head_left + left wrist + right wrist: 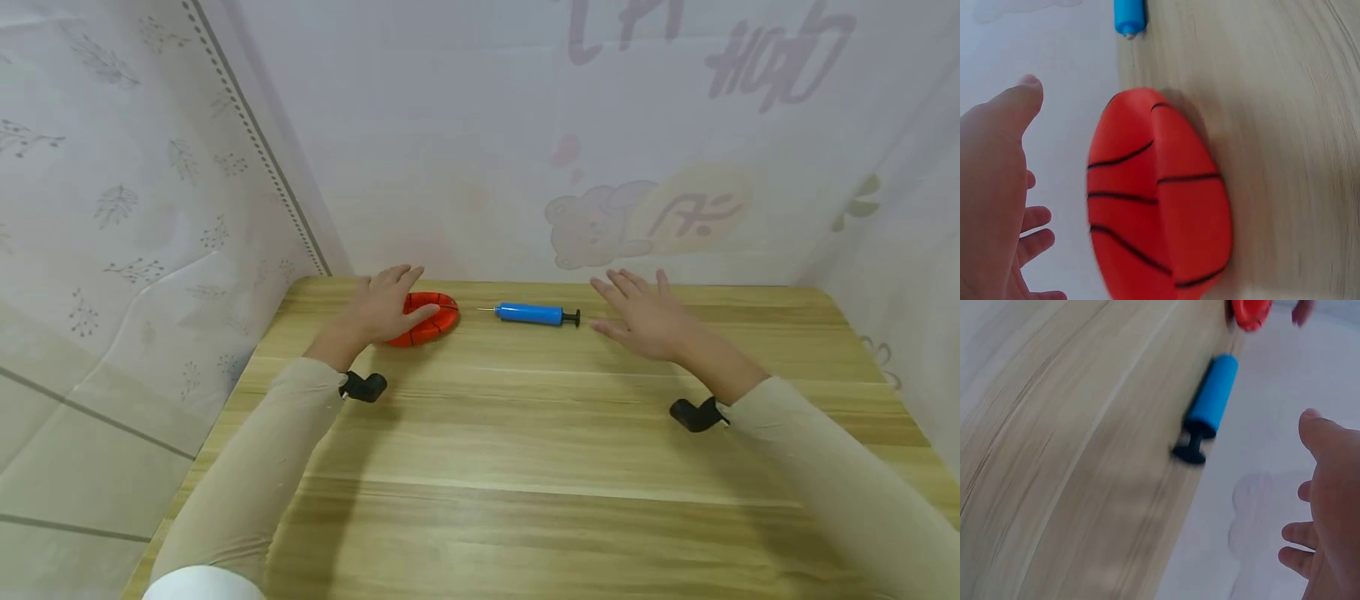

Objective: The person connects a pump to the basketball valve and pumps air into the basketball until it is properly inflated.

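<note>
A deflated orange-red ball with black lines (444, 320) lies caved in near the table's back edge. Over it, in the head view, stretches my left hand (386, 310), fingers spread and holding nothing. The left wrist view shows the ball's folded skin (1154, 200) apart from that hand (997, 187). To the ball's right lies a small blue hand pump (531, 313), its thin needle pointing at the ball and its black handle to the right. My right hand (647, 317) hovers just right of that handle with fingers spread; in the right wrist view the pump (1213, 397) is out of its grasp.
The wood-grain table (510, 433) ends at a pale printed curtain (450, 167) close behind the ball and pump. More patterned cloth (135, 167) hangs at the left side. A black camera mount (365, 387) sits on the left wrist, another (696, 415) on the right.
</note>
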### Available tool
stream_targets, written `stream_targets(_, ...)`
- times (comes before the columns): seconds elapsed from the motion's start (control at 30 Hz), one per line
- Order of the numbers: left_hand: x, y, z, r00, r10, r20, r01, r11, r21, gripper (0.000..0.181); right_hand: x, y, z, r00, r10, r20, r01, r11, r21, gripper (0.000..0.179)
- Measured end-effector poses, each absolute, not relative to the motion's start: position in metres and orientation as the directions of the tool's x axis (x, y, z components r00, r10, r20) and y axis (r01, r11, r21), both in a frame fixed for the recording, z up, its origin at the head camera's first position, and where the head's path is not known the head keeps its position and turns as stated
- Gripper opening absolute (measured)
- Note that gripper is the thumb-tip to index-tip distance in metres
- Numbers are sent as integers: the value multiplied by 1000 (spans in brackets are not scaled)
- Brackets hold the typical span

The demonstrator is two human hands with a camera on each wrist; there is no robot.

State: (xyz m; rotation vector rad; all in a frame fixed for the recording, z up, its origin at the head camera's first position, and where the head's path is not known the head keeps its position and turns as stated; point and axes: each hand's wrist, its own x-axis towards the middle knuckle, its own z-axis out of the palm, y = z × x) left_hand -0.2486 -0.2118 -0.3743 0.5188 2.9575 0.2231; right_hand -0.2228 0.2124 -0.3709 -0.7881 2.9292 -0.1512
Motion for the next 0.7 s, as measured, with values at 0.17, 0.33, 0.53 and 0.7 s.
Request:
stream_targets(0.17, -256, -196, -384, -929, 344, -136, 323, 934, 154, 87, -236, 174, -380, -839, -534, -103, -521, 843, -132, 74)
stream_targets(0.33, -261, -186, -395, -928, 347, -138, 330, 935, 134, 91, -249, 140, -390, -826, -549, -124, -530, 833, -158, 72)
stream_targets(0.53, -267, -179, -412, -922, 359, -143, 343, 931, 125, 86, -261, 109, -410, -813, -569, -123, -550, 820, -156, 65)
stream_targets(0.7, -266, -176, -419, -927, 346, -146, 340, 938, 68, 83, -267, 96, -424, -813, -569, -122, -548, 820, -167, 63)
